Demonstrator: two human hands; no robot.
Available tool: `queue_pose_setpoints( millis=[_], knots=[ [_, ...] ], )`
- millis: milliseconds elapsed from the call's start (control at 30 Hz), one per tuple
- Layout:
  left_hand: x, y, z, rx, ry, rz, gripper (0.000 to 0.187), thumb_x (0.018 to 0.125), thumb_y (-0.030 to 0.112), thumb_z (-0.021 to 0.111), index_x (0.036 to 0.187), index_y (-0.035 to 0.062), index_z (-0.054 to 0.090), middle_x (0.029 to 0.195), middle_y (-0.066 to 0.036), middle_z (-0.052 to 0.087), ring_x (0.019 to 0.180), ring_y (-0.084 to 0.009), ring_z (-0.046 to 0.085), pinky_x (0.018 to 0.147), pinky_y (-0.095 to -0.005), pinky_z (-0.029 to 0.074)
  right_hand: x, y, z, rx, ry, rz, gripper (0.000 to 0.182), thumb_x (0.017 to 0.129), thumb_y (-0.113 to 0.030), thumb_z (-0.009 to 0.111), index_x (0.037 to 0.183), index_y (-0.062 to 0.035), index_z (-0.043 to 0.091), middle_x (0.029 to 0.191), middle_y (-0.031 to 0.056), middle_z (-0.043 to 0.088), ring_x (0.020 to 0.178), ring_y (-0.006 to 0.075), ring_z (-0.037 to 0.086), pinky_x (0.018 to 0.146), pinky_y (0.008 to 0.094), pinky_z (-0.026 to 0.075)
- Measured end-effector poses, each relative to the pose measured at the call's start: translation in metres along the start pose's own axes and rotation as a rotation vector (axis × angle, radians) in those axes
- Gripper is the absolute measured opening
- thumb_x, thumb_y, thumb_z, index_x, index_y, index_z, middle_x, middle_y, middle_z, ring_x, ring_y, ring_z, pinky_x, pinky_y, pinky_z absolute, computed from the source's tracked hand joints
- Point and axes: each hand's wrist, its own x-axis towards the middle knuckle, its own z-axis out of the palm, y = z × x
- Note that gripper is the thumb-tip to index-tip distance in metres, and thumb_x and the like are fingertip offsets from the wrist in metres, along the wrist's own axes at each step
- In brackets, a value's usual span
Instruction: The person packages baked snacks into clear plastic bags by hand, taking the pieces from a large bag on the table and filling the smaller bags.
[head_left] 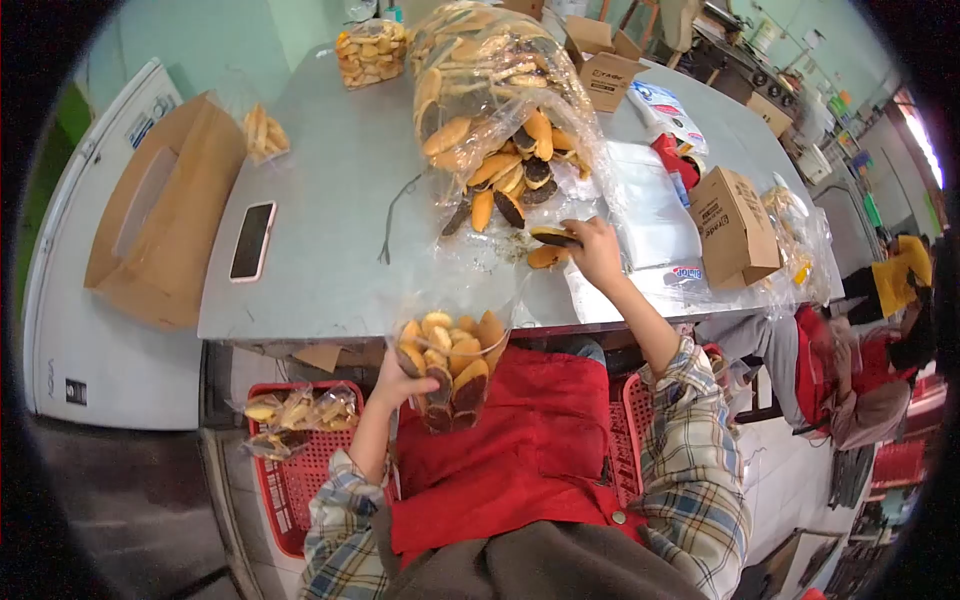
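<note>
My left hand (408, 378) is closed round the side of a clear plastic bag of cookies (455, 360), held upright above my lap at the table's front edge. Long golden cookies, some with dark chocolate ends, fill it. Over the tabletop, my right hand (597, 252) pinches a chocolate-dipped cookie (556, 237). Just below that one lies another cookie (546, 258). A large clear sack (500, 70) rests on its side farther back, its mouth facing me, with loose dipped cookies (505, 170) spilling onto the table.
On the grey table (340, 240) are a phone (252, 242), flat plastic bags (655, 210), a small cardboard box (735, 228) and a brown carton (165, 210). A red basket (275, 490) with packed bags stands at my left. Another person (840, 370) sits at the right.
</note>
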Motion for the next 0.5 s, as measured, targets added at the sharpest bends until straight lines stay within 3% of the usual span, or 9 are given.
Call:
queue_pose_setpoints(
  millis=[33,67,100,167,267,367,433,467,500],
  knots=[
    [0.002,0.006,0.004,-0.023,-0.025,-0.006,0.095,0.053,0.009,0.083,0.13,0.0009,0.026,0.121,-0.009,0.046,0.112,-0.02,0.045,0.096,-0.0334,0.036,0.003,-0.011,-0.01,-0.045,0.02,-0.04,0.043,0.064,0.0,0.063,0.106,-0.0086,0.056,0.086,0.0117,0.063,0.081,0.0268,0.056,0.07,0.0366,0.046],
    [0.005,0.015,0.01,-0.046,-0.049,-0.01,0.096,0.054,0.009,0.082,0.131,0.0007,0.025,0.121,-0.009,0.045,0.113,-0.0199,0.044,0.097,-0.0332,0.035,0.008,-0.033,-0.026,0.13,0.053,0.024,0.044,0.064,0.0,0.065,0.106,-0.0115,0.057,0.085,0.0082,0.064,0.076,0.0214,0.057,0.068,0.0348,0.045],
    [0.006,0.02,0.014,-0.07,-0.075,-0.013,0.097,0.054,0.009,0.082,0.132,0.0004,0.024,0.122,-0.009,0.044,0.114,-0.0197,0.044,0.097,-0.0329,0.035,0.015,-0.06,-0.047,0.407,-0.001,0.218,0.039,0.068,0.0,0.064,0.105,-0.0079,0.056,0.084,0.0048,0.064,0.072,0.0135,0.055,0.064,0.0302,0.045],
    [0.007,0.014,0.014,-0.044,-0.097,0.012,0.096,0.056,0.009,0.081,0.133,-0.0004,0.024,0.124,-0.009,0.043,0.116,-0.0189,0.042,0.098,-0.0327,0.034,0.021,-0.092,-0.073,1.085,-0.113,0.299,0.032,0.073,-0.001,0.064,0.104,-0.003,0.055,0.085,0.0035,0.063,0.072,0.0086,0.056,0.062,0.0251,0.044],
    [0.012,0.025,0.022,-0.001,-0.177,-0.005,0.097,0.056,0.009,0.082,0.133,-0.0011,0.024,0.125,-0.009,0.043,0.115,-0.019,0.042,0.098,-0.0323,0.033,0.017,-0.131,-0.091,1.063,-0.402,0.211,0.025,0.078,-0.002,0.062,0.102,0.0008,0.054,0.086,0.0047,0.063,0.073,0.0096,0.059,0.061,0.0248,0.046],
    [0.015,0.03,0.033,0.087,-0.176,0.028,0.097,0.054,0.01,0.083,0.133,-0.001,0.027,0.124,-0.008,0.045,0.114,-0.0185,0.044,0.098,-0.0318,0.033,0.023,-0.153,-0.098,0.423,-0.846,-0.257,0.027,0.073,-0.007,0.066,0.097,-0.0003,0.056,0.081,0.013,0.064,0.074,0.02,0.063,0.064,0.0311,0.047],
    [0.014,0.041,0.044,0.118,-0.209,0.016,0.095,0.053,0.012,0.083,0.131,-0.0011,0.031,0.122,-0.008,0.047,0.112,-0.018,0.045,0.097,-0.0313,0.034,0.023,-0.172,-0.1,0.123,-1.124,-0.331,0.029,0.069,-0.009,0.068,0.094,0.0009,0.056,0.078,0.0155,0.063,0.073,0.0265,0.062,0.063,0.0349,0.046],
    [0.013,0.045,0.048,0.133,-0.226,0.007,0.093,0.053,0.013,0.084,0.13,-0.0012,0.033,0.121,-0.008,0.049,0.111,-0.0177,0.046,0.097,-0.0311,0.034,0.016,-0.166,-0.087,0.128,-1.117,-0.478,0.028,0.068,-0.01,0.068,0.091,0.0013,0.056,0.077,0.0149,0.062,0.072,0.0307,0.061,0.061,0.0374,0.045],
    [0.013,0.047,0.05,0.208,-0.248,0.037,0.092,0.053,0.014,0.083,0.129,-0.0012,0.034,0.12,-0.009,0.05,0.11,-0.0176,0.046,0.096,-0.0311,0.034,0.01,-0.165,-0.076,0.129,-1.141,-0.474,0.028,0.068,-0.01,0.068,0.09,0.0013,0.056,0.077,0.015,0.062,0.072,0.0312,0.06,0.062,0.0376,0.045]
  ],
)
